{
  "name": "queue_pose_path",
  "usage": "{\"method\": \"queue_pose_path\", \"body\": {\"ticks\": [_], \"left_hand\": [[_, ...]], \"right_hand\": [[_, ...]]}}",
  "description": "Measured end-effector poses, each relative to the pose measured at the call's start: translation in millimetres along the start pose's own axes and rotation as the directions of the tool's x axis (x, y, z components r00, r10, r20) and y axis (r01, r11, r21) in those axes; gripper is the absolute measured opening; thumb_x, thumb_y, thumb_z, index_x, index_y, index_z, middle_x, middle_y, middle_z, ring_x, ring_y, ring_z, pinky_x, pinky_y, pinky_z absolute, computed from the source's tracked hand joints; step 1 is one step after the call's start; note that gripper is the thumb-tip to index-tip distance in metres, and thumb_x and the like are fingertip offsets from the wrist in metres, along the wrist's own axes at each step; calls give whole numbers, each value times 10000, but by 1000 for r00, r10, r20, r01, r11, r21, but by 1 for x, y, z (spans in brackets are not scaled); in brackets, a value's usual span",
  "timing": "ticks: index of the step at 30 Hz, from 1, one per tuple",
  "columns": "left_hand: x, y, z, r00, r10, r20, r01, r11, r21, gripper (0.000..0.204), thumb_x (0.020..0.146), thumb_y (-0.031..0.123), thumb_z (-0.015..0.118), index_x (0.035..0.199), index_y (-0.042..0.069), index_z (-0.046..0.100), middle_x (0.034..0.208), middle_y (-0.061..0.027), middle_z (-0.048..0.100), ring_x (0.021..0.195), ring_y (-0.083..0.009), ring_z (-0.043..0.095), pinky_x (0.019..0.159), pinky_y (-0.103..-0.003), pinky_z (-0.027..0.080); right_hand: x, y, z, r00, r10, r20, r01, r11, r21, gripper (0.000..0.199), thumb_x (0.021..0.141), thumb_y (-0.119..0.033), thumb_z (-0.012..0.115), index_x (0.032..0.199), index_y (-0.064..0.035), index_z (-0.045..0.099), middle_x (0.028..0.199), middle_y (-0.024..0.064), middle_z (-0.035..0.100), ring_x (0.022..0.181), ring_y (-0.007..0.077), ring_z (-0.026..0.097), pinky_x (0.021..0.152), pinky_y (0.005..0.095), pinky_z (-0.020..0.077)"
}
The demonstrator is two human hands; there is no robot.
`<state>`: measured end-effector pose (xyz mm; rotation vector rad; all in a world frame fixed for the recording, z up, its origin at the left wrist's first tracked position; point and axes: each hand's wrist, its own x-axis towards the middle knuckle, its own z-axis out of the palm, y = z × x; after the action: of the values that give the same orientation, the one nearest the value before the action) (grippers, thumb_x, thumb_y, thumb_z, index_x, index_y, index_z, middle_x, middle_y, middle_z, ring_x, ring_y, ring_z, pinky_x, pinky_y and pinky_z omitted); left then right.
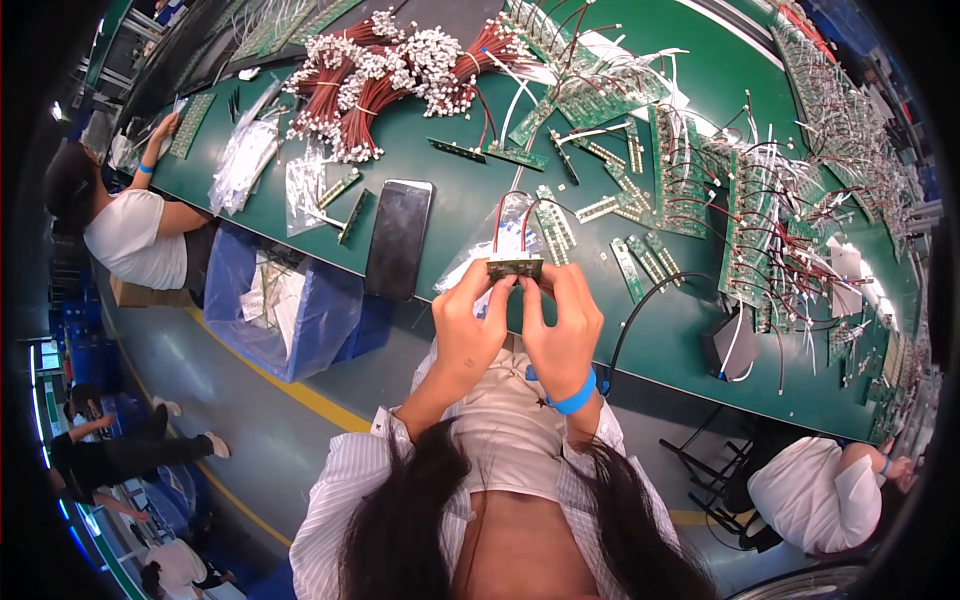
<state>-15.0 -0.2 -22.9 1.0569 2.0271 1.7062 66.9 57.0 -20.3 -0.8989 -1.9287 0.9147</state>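
Observation:
Between my two hands, over the table's near edge, is a small green circuit board (515, 267) with white connectors along its far side. Red and black wires rise from it in loops. My left hand (470, 325) pinches the board's left end with thumb and fingers. At the other end my right hand (562, 325), a blue band on its wrist, grips the board the same way, and both thumbs press against its near face. Just beyond the board lies a clear plastic bag (510, 215) with white pieces in it. A narrow circuit board (555, 225) rests right of that bag.
A black phone (400, 240) lies left of my hands. Bundles of red wires with white plugs (390, 80) are heaped farther back. Several wired circuit boards (690, 180) crowd the right side. A blue bin (280, 300) stands below the table's edge. Co-workers sit at left and right.

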Motion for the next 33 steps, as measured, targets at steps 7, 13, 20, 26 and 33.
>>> {"method": "queue_pose_path", "body": {"ticks": [7, 13, 20, 26, 33], "left_hand": [[-3, -1, 5, 993, 74, -88, -66, 994, 91, 145, 756, -46, 562, 899, -33, 547, 778, -145, 628, 772, -235, 650, 633, -292, 495], [-3, 2, 6, 987, 111, -116, -90, 981, 174, 81, 776, -73, 542, 855, -74, 521, 789, -133, 634, 777, -137, 627, 667, -246, 491], [2, 2, 7, 967, 175, -186, -125, 959, 253, 74, 766, -60, 564, 831, -73, 533, 757, -139, 638, 736, -154, 642, 635, -250, 488], [11, -3, 6, 934, 251, -254, -178, 944, 278, 98, 748, -28, 604, 836, -49, 566, 730, -145, 627, 650, -190, 631, 573, -270, 474], [73, -28, -55, 939, 277, -205, -131, 837, 532, 99, 768, 34, 590, 857, -10, 585, 721, -155, 592, 618, -269, 596, 551, -338, 443]], "right_hand": [[-1, -2, 6, 992, -69, -109, 66, 997, -35, 186, 704, 77, 598, 884, 36, 577, 761, 122, 554, 647, 244, 579, 576, 303, 458], [0, -1, 13, 973, -126, -193, 125, 992, -17, 217, 697, 49, 615, 910, 26, 584, 763, 111, 547, 628, 259, 555, 542, 331, 438], [6, -4, 21, 957, -139, -253, 137, 990, -28, 207, 695, 38, 629, 899, 20, 592, 747, 102, 548, 610, 244, 550, 528, 325, 436], [4, -8, 27, 961, -133, -241, 132, 991, -22, 157, 704, 20, 639, 852, 12, 588, 687, 83, 526, 560, 229, 523, 498, 327, 418], [39, 4, 28, 968, -224, -112, 208, 968, -139, 121, 705, -19, 660, 795, 7, 583, 707, 105, 559, 586, 242, 550, 515, 312, 432]]}}
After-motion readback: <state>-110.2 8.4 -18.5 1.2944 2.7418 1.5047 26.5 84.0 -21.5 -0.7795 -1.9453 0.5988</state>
